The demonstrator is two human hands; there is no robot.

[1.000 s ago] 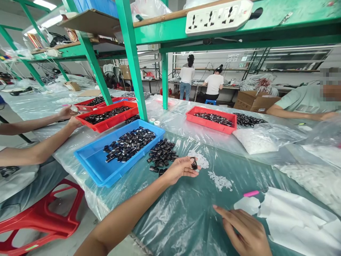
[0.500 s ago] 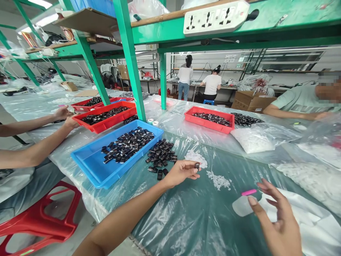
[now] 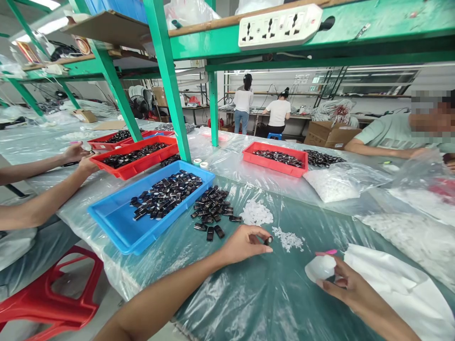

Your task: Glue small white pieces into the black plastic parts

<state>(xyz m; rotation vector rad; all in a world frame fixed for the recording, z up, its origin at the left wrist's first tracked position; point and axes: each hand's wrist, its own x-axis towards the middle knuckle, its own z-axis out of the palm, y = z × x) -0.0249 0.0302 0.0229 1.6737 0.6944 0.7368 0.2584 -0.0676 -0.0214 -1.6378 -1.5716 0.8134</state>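
Between the thumb and fingers of my left hand (image 3: 247, 245) is a small black plastic piece (image 3: 269, 240) with a pale round end. My right hand (image 3: 343, 283) is closed around a translucent white squeeze bottle (image 3: 315, 270), which lies low over the table; a bright pink strip (image 3: 326, 252) shows just behind it. Beyond my left hand are a pile of flat white bits (image 3: 256, 212) and a looser scatter of smaller white bits (image 3: 288, 239). Several more black plastic pieces (image 3: 213, 204) lie heaped to the left, against a blue tray (image 3: 110, 227) holding many of the same kind.
A red tray (image 3: 275, 166) of black parts stands farther back, near a bag of white bits (image 3: 329, 184). White sheeting (image 3: 401, 289) lies at right. Green posts (image 3: 167, 80) rise from the plastic-covered table. Another person's hands (image 3: 80, 156) work at left beside a red tray (image 3: 137, 163).
My right hand has come down and taken hold of the squeeze bottle. My left hand has shifted slightly down and turned the black piece so its pale end shows.
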